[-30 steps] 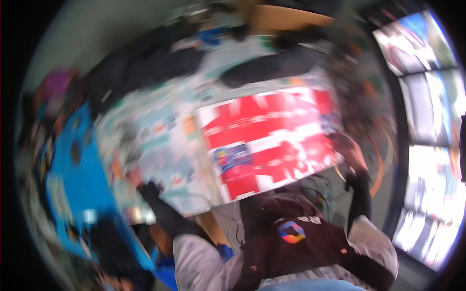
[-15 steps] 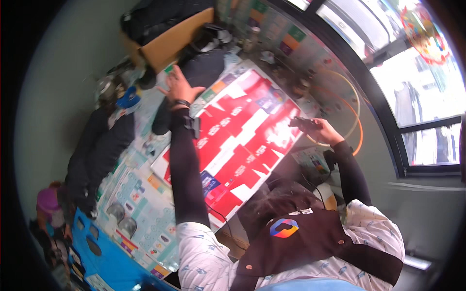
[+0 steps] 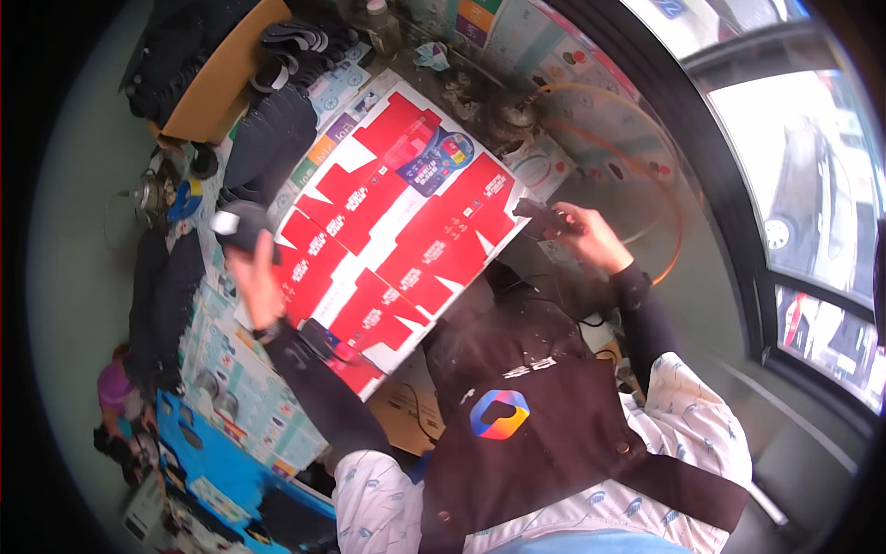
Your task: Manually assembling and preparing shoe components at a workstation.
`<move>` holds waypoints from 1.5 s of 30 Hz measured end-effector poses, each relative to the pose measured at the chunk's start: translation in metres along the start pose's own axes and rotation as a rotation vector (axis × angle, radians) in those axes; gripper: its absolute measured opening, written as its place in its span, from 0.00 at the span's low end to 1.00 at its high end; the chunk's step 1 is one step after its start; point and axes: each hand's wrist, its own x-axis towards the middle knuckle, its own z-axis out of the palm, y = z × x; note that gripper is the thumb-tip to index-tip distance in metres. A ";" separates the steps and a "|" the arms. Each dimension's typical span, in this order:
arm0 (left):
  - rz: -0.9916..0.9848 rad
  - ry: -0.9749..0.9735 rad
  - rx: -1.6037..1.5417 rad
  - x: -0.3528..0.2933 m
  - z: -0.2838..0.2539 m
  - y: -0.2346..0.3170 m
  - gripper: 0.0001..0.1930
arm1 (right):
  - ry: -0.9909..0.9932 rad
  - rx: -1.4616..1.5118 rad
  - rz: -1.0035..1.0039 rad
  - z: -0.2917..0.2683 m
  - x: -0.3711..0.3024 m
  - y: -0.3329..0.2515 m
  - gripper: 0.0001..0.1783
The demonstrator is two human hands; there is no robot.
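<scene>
My left hand (image 3: 257, 291) is closed on a rounded black piece with a white patch (image 3: 242, 227), insole-like in shape, above the left edge of a red-and-white printed cardboard sheet (image 3: 443, 245). Motion smears this hand a little. At the right corner of the sheet, my right hand (image 3: 591, 238) grips a small dark object (image 3: 544, 218); the fingers cover part of it and I cannot make out its kind. Beyond my left hand lies a stack of dark flat pieces (image 3: 272, 134).
An open cardboard box (image 3: 221, 78) of black pieces stands at the far left, beside more curved pieces (image 3: 293, 42). Dark pieces (image 3: 161, 305) line the left table edge. An orange hose (image 3: 678, 245) loops at right under the window. A blue panel (image 3: 198, 443) is lower left.
My left hand was spread over the dark stack; it has come back toward me, now holding the black piece. My right hand has shifted slightly left, still gripping the dark object. The view has turned.
</scene>
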 end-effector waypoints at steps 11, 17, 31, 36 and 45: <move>-0.543 0.240 -0.336 -0.153 0.251 -0.210 0.19 | -0.193 -0.050 -0.195 0.005 0.043 0.026 0.14; -0.368 0.176 0.615 -0.152 0.270 -0.214 0.20 | -0.236 -0.157 -0.192 0.003 0.056 0.025 0.14; -0.311 0.125 0.705 -0.153 0.246 -0.214 0.21 | -0.277 -0.233 -0.254 0.064 0.079 0.003 0.15; -0.291 0.142 0.557 -0.157 0.235 -0.211 0.24 | -0.221 -0.289 -0.199 0.075 0.077 -0.002 0.17; -0.462 0.181 0.079 -0.165 0.220 -0.217 0.20 | -0.188 -0.262 -0.205 0.081 0.083 -0.007 0.18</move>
